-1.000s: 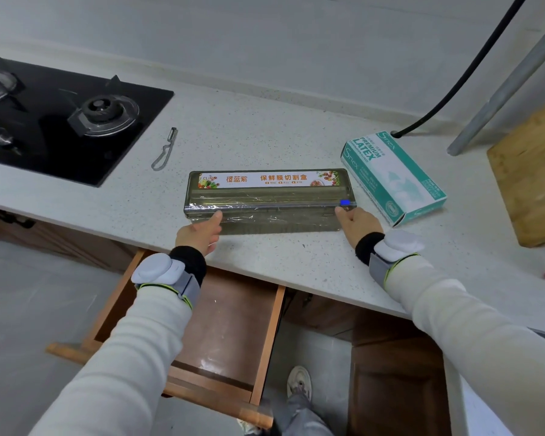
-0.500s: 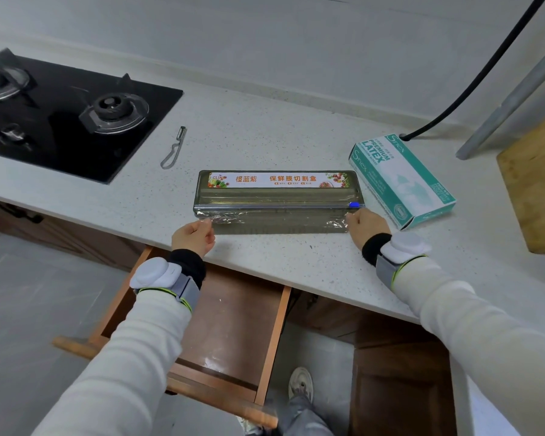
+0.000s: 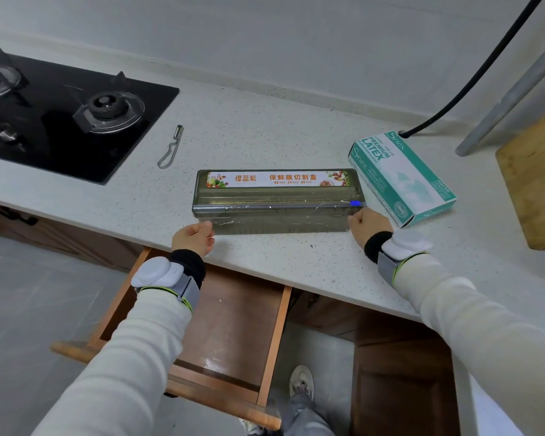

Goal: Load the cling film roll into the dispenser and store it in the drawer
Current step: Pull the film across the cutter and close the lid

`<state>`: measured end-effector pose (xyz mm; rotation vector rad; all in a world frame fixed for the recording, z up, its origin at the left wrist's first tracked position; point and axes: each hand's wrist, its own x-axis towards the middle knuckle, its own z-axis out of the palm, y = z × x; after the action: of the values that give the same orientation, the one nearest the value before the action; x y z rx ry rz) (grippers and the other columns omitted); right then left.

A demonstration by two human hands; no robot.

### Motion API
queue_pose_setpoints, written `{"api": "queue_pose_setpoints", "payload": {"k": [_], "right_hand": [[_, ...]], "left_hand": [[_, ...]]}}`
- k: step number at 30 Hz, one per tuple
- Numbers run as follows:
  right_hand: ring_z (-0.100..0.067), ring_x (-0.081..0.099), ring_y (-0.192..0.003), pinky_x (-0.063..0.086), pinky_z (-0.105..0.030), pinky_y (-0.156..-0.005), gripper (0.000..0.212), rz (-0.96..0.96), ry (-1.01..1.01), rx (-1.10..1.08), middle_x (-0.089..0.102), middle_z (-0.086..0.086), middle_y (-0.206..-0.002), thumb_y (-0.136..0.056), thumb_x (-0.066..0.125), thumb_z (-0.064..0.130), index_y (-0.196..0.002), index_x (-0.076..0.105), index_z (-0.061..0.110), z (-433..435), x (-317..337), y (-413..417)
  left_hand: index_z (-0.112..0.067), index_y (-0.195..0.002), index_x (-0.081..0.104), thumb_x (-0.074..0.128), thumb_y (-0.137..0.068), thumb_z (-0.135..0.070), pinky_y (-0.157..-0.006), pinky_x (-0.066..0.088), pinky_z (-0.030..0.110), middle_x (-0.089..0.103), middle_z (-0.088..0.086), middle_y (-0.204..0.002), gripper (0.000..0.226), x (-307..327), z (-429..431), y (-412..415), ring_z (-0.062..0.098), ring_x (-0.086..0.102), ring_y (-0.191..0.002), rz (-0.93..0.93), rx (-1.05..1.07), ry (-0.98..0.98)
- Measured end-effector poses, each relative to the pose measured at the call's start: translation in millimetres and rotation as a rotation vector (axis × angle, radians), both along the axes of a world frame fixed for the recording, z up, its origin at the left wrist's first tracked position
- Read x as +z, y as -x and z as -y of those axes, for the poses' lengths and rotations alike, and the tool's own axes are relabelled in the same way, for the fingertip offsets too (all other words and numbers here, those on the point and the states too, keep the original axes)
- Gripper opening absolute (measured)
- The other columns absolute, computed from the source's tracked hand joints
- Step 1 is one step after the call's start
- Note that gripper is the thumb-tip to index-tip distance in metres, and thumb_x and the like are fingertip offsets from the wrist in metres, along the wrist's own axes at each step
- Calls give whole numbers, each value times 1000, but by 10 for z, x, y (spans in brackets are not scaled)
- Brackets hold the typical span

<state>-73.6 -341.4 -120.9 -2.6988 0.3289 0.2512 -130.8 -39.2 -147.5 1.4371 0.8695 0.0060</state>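
Note:
The smoky transparent cling film dispenser (image 3: 277, 199) lies lid shut on the white counter, its colourful label strip on top and a blue slider at its right end. A sheet of cling film (image 3: 280, 223) hangs out over its front face. My left hand (image 3: 192, 237) pinches the film's left corner, just off the dispenser's front left corner. At the front right corner my right hand (image 3: 367, 225) pinches the film's right corner. The wooden drawer (image 3: 233, 325) stands pulled out below the counter, under my left arm.
A teal latex glove box (image 3: 400, 177) lies just right of the dispenser. A metal peeler (image 3: 170, 147) lies to its left, beside the black gas hob (image 3: 60, 114). A wooden board (image 3: 538, 180), a metal pole and a black cable stand at the right.
Both hands have drawn back from the dispenser's front towards the counter edge, pulling the film sheet a little further out. The dispenser itself has stayed put.

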Motion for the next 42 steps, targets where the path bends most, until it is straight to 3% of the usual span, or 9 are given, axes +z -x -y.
{"api": "queue_pose_setpoints", "payload": {"k": [6,9,13,15,18,23,28,35,42], "right_hand": [[-30,55,-85,45,-34,-78,30,-80,9,-9,56,-13,-82,-96,41,19,-86,60,-2,8,17,5],[-34,58,-97,44,-35,-82,31,-118,23,7,62,-18,-92,-97,39,18,-93,60,-4,32,37,1],[-34,51,-119,40,-33,-97,37,-131,51,-31,53,-22,-129,-98,40,18,-124,49,-6,83,66,-5],[-35,46,-124,36,-36,-103,41,-102,24,-76,45,-22,-136,-96,43,17,-131,41,-5,103,87,-22],[-38,43,-125,36,-42,-105,46,-19,9,-118,37,-23,-138,-93,46,12,-135,35,-4,101,157,-54],[-37,40,-123,37,-42,-102,49,210,8,-61,36,-20,-136,-86,49,3,-134,38,4,-3,323,-72],[-29,36,-127,29,-36,-105,51,316,46,282,44,-11,-138,-84,44,-3,-133,45,11,-318,391,-42],[-25,29,-131,22,-35,-107,49,235,11,477,50,-5,-133,-88,40,0,-133,48,18,-566,373,9],[-27,28,-135,23,-39,-110,45,188,53,412,46,-8,-138,-92,45,12,-137,43,16,-455,414,-58]], "left_hand": [[-9,-91,57,56,-91,-19,-74,49,27,59,1,-73,9,-55,-42,-9,14,55,-67,-40,-2,9],[-10,-91,56,52,-94,-16,-80,48,30,58,1,-76,8,-48,-62,-9,16,55,-71,-56,-3,23],[-13,-77,50,36,-97,-7,-62,39,21,47,0,-74,25,-5,-88,-26,16,44,-65,-72,11,93],[-4,-90,61,43,-95,-8,-69,46,28,54,9,-81,19,17,-122,-24,27,50,-77,-92,24,-10],[3,-124,52,56,-91,-16,-102,44,39,58,23,-120,38,82,-153,-26,36,55,-113,-117,23,-201],[2,-129,42,58,-87,-10,-104,34,39,42,22,-131,47,355,-53,-20,36,45,-119,74,-29,-726],[-11,-136,42,54,-87,-10,-104,30,43,36,9,-145,50,495,230,-58,27,32,-134,278,-452,-1091],[-20,-148,20,45,-94,-32,-116,6,48,16,-8,-157,61,328,468,-124,15,2,-148,146,-860,-1314],[-18,-149,18,46,-93,-35,-116,5,50,19,-4,-157,64,361,383,-177,16,5,-147,124,-809,-1266]]}}
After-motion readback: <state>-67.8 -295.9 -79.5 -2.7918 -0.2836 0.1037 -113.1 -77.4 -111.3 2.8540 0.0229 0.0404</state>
